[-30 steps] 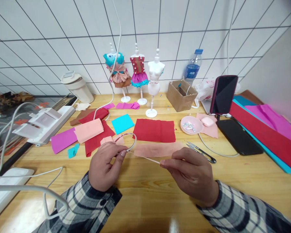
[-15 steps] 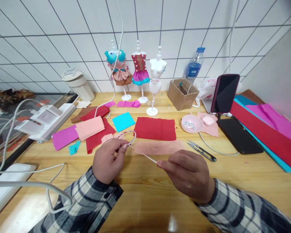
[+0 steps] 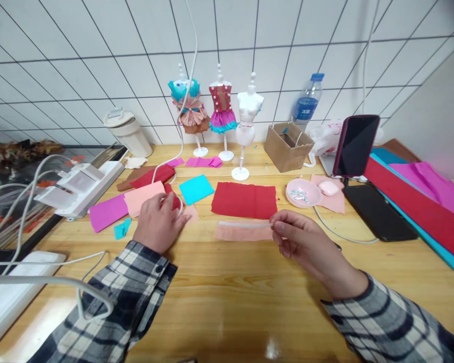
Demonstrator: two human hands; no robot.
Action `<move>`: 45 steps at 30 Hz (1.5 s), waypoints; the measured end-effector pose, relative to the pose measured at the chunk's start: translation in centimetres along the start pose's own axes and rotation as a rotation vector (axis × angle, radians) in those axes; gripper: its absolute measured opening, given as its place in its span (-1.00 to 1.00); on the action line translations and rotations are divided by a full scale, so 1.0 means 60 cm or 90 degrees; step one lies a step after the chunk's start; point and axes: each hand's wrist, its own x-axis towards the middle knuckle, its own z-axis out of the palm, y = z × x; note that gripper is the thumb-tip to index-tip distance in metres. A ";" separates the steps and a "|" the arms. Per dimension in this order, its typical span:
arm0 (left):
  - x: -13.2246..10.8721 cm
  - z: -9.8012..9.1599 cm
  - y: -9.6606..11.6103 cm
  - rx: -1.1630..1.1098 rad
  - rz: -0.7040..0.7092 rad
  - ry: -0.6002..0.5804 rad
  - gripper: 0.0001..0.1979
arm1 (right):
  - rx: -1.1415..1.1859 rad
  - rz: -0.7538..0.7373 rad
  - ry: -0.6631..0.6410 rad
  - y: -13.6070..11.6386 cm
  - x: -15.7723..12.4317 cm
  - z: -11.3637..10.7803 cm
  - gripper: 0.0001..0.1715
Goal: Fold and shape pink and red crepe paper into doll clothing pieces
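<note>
Head: R hand (image 3: pixel 308 247) fingers pinch end of thin white flat strip (image 3: pixel 245 225) over pale-pink rectangular sheet (image 3: pixel 245 234), fwd of back edge of wooden table (image 3: pixel 227 302). L hand (image 3: pixel 157 222) fingers bent by white curved loop (image 3: pixel 180 205); grip: can't tell.

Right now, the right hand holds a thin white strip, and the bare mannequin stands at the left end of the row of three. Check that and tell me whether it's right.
One part is wrong: the head view shows the bare mannequin at the right end of the row of three. The right hand does hold a thin white strip.
</note>
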 end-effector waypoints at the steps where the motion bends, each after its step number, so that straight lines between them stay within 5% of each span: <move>1: -0.003 0.001 0.011 0.001 0.017 0.042 -0.54 | 0.041 0.040 -0.008 -0.001 0.001 -0.001 -0.72; 3: -0.009 0.003 0.038 -0.079 0.109 0.065 -0.70 | 0.081 0.089 -0.022 -0.004 0.000 -0.001 -0.68; 6: -0.008 0.010 0.072 -0.248 0.243 -0.025 -0.75 | 0.081 0.125 -0.042 -0.005 0.000 -0.003 -0.67; 10: 0.002 0.025 0.083 -0.301 0.314 -0.102 -0.77 | 0.059 0.142 -0.063 0.000 0.002 -0.008 -0.69; 19: -0.018 0.023 0.069 -0.375 0.198 -0.233 -0.73 | -0.238 0.096 -0.007 0.009 0.009 0.000 -0.71; 24: -0.016 0.012 0.074 -0.437 0.168 -0.229 -0.78 | -0.038 0.169 -0.101 0.004 0.001 -0.005 -0.72; 29: -0.005 0.002 0.063 -0.450 0.128 -0.125 -0.81 | 0.073 0.191 -0.116 0.009 0.004 0.008 -0.74; 33: -0.004 -0.007 0.059 -0.533 0.065 -0.139 -0.63 | 0.060 0.187 -0.076 0.015 0.005 0.035 -0.72; 36: -0.009 -0.017 0.062 -0.563 0.104 -0.204 -0.49 | 0.016 0.174 -0.055 0.014 0.005 0.049 -0.69; 41: -0.013 -0.026 0.070 -0.484 0.129 -0.205 -0.70 | -0.038 0.121 0.012 0.016 0.007 0.061 -0.62; 45: -0.010 -0.029 0.066 -0.464 0.153 -0.175 -0.76 | -0.118 0.064 -0.010 0.008 0.007 0.036 -0.64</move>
